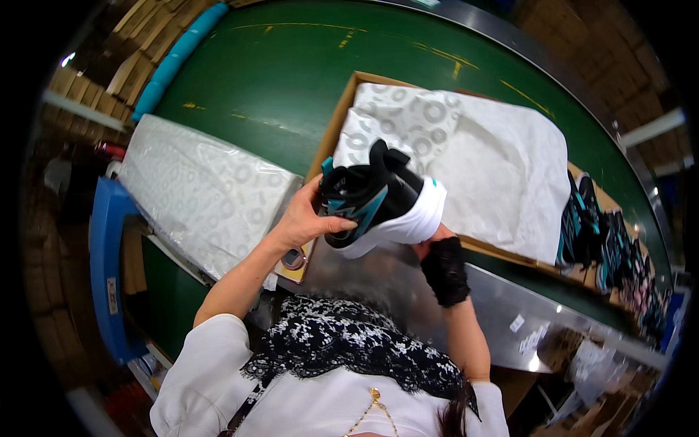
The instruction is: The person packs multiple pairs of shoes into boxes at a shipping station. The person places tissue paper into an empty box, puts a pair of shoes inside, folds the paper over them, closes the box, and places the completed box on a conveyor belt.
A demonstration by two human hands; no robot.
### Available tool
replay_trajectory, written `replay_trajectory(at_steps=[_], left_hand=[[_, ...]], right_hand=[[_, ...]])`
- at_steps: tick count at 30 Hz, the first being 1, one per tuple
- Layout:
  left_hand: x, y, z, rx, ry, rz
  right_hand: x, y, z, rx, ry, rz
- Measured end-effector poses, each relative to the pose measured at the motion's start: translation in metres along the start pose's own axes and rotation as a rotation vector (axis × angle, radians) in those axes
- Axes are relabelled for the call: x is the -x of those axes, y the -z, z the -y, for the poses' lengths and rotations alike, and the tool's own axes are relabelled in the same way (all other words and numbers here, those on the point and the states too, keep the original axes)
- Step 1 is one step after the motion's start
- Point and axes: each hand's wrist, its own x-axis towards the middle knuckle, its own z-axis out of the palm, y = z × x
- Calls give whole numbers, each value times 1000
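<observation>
A black sneaker with teal trim and a thick white sole (411, 218) is held up in front of me, tilted, toe to the right. My left hand (302, 218) grips its heel end, with the thumb along the near side. Under the toe end, my right hand (435, 237) supports the sole; most of its fingers are hidden behind the shoe. A black cover (445, 271) wraps my right wrist. Just beyond the shoe lies an open cardboard box (336, 124) with white, circle-patterned tissue paper (495, 171) spread over it.
A stack of wrapped tissue sheets (207, 186) lies left, by a blue frame (109, 269). A small round object (293, 258) sits on a yellow item near my left forearm. More sneakers (582, 222) line the right side. The green belt (291, 62) runs behind; a metal edge (502, 309) is nearer.
</observation>
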Motion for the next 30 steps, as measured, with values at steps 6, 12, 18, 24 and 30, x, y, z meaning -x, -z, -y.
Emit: replay_trajectory(at_steps=[6, 12, 18, 24, 30], left_hand=[[-2, 21, -21, 75, -198, -159], [-36, 20, -18, 362, -64, -295], [-123, -10, 1, 617, 173, -233], [-180, -61, 127, 148, 554, -350], [-147, -90, 92, 230, 693, 137]], right_hand=[[-102, -56, -29, 775, 508, -143], [-152, -66, -67, 1079, 626, 229], [-16, -62, -62, 836, 869, 27], [49, 5, -73, 306, 54, -157], [11, 56, -60, -559, 211, -659]])
